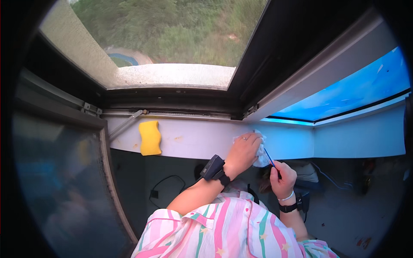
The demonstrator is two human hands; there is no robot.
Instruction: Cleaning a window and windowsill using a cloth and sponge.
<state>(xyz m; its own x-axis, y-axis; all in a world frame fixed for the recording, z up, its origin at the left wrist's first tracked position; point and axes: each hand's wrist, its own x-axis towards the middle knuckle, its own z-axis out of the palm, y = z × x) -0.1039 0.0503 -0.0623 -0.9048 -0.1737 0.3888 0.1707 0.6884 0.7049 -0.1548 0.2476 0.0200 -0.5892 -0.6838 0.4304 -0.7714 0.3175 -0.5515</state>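
My left hand [243, 151] lies over a crumpled white cloth [260, 160] on the white window sill [206, 135], gripping it under the fingers; part of the cloth hangs past the sill's front edge. Between the thumb and fingers of my right hand [284, 177] is a thin blue stick [268, 156], just in front of the sill. Its far end reaches up to the cloth; whether it touches is hard to tell. Left of my hands, a wavy yellow sponge [150, 138] rests on the sill among faint brownish stains.
A dark-framed window sash [105, 154] is swung inward on the left, joined to the track by a metal stay arm [125, 123]. An insect screen [180, 35] fills the opening ahead. On the right is a blue-lit pane [348, 90]. A black cable [166, 177] hangs below the sill.
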